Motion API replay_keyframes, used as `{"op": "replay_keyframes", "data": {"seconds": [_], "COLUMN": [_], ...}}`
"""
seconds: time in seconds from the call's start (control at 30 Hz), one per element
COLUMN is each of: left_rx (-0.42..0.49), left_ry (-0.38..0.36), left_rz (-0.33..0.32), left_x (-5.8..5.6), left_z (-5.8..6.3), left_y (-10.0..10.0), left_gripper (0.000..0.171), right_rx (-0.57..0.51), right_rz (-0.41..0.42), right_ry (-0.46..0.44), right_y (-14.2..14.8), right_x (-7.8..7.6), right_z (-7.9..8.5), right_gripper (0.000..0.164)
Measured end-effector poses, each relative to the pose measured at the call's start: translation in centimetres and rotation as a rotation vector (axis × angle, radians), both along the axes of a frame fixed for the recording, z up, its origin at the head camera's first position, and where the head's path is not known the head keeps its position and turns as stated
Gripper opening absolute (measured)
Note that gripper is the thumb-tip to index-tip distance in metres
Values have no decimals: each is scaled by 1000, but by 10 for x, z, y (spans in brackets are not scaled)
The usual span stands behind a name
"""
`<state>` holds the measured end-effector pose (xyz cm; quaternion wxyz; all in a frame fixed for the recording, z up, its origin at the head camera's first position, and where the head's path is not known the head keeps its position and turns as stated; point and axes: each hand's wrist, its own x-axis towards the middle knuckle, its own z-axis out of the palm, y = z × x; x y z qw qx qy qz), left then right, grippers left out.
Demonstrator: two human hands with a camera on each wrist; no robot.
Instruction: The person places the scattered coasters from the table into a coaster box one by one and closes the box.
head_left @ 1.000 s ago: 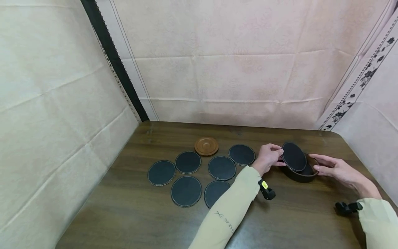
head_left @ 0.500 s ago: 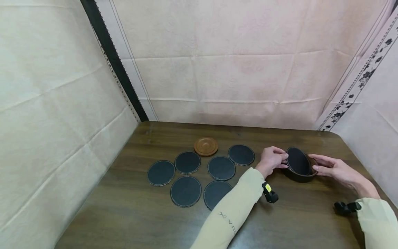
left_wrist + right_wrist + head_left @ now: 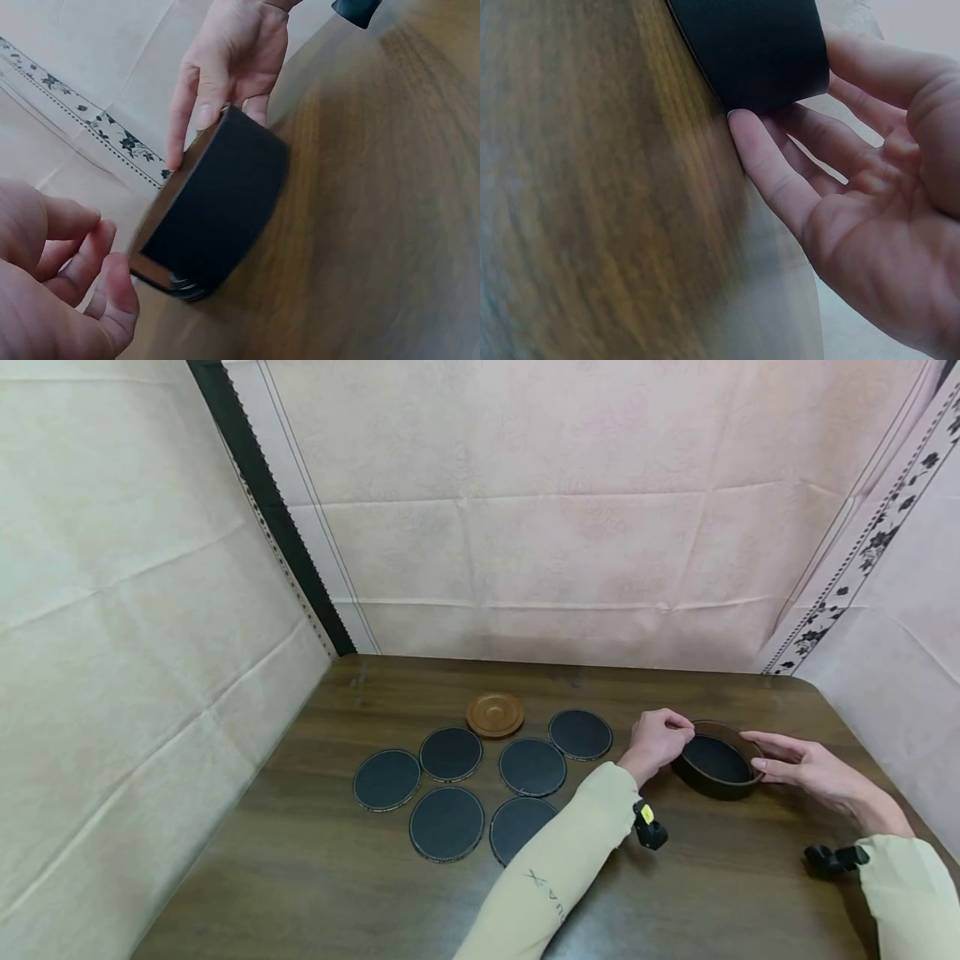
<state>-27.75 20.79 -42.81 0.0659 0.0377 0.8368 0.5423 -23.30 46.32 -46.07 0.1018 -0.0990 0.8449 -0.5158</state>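
A round coaster holder (image 3: 716, 785), black outside and brown inside, sits at the table's right side. Inside it lies a dark round coaster (image 3: 718, 758); stacked coaster edges (image 3: 186, 286) show at a gap in its wall in the left wrist view. My right hand (image 3: 817, 768) grips the holder's right side, thumb and fingers about the wall. My left hand (image 3: 658, 742) is at the rim's left, fingers loosely bent with nothing between them. Several more dark coasters (image 3: 533, 767) with stitched edges lie flat to the left, one partly hidden by my left sleeve.
A round brown lid-like disc (image 3: 495, 716) lies behind the coasters. The wooden table (image 3: 300, 860) meets pale cloth walls (image 3: 525, 552) at the back and sides.
The coaster that my left hand held tilted over the holder has dropped in and lies flat inside. My left fingers have let it go; the right hand keeps its grip.
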Motion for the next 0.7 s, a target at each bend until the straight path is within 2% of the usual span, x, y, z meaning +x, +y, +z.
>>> {"op": "replay_keyframes", "data": {"seconds": [0.23,0.37,0.53,0.7], "left_rx": [-105,-171,-281,-352], "left_ry": [63,99,129,155], "left_rz": [-153,-214,-269,-284], "left_x": [-5,-8,-13,-20], "left_z": [14,18,15,13], "left_y": [-18,-29,-42,-57], "left_gripper": [4,4,5,8], "right_rx": [3,-5,-12,-11], "right_rz": [-2,0,-5,-4], "right_ry": [3,5,-4,-8], "right_y": [-1,-1,-1,-1], "right_x": [0,1,2,2], "right_z": [0,0,1,1], "right_gripper": [58,57,58,59]}}
